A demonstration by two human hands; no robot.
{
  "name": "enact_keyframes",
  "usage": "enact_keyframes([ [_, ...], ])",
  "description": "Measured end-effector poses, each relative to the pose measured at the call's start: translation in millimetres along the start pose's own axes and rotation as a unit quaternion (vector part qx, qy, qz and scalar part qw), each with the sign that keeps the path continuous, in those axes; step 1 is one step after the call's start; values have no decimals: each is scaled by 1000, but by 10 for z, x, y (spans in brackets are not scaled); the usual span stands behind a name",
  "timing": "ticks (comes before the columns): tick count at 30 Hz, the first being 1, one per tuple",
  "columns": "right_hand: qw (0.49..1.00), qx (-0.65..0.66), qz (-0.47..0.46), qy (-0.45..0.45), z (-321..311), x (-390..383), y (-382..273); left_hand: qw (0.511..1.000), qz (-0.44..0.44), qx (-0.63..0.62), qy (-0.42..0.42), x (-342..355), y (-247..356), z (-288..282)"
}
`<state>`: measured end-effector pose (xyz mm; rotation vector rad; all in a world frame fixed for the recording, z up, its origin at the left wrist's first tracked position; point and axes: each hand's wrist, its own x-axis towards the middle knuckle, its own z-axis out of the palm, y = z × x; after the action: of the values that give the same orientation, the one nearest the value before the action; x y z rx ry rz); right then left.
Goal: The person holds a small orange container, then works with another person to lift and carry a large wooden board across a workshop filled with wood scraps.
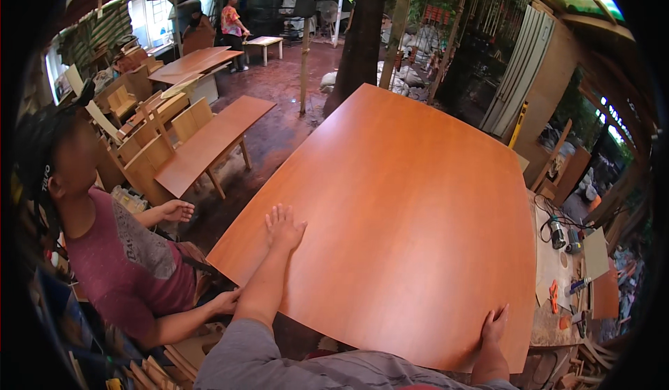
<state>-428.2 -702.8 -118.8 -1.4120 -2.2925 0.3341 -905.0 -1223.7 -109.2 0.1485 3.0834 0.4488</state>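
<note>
A large orange-brown wood-veneer panel [390, 202] fills the middle in front of me. My left hand [282, 231] lies open on its top, fingers spread, left of centre. Near the panel's lower right, my right hand [493, 329] rests on the surface, fingers slightly bent and apart. At my left, a co-worker [125, 264] in a maroon sleeveless shirt has one hand [226, 301] at the panel's near left edge, partly hidden under it, and the other hand [178, 209] raised beside that edge, off the panel.
A bench [546, 282] at the right holds drills [557, 233], orange pliers [554, 296] and cords. A narrow wooden table [214, 139] and stacked boards stand back left. Posts [305, 76], a dark trunk [355, 42], sacks and another person [232, 24] are farther back.
</note>
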Motion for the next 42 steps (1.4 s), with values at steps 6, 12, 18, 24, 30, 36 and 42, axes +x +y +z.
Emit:
enact_keyframes([
  [6,1000,8,4,-15,56,31,52,1000,5,-12,12,-1,-39,-1],
  [12,1000,10,-2,-13,103,46,143,1000,4,-1,20,-8,-49,22],
  [18,999,30,-1,-11,148,60,185,1000,11,-7,25,-29,-70,35],
  [24,999,31,-9,-12,136,46,190,998,21,-32,45,-41,-89,50],
  [30,1000,21,-2,-23,91,27,69,997,24,-37,63,-27,-108,56],
  [36,999,38,-6,-29,76,9,77,998,20,-31,56,-28,-110,70],
  [42,999,22,1,-32,94,28,106,998,18,-21,51,-36,-108,18],
])
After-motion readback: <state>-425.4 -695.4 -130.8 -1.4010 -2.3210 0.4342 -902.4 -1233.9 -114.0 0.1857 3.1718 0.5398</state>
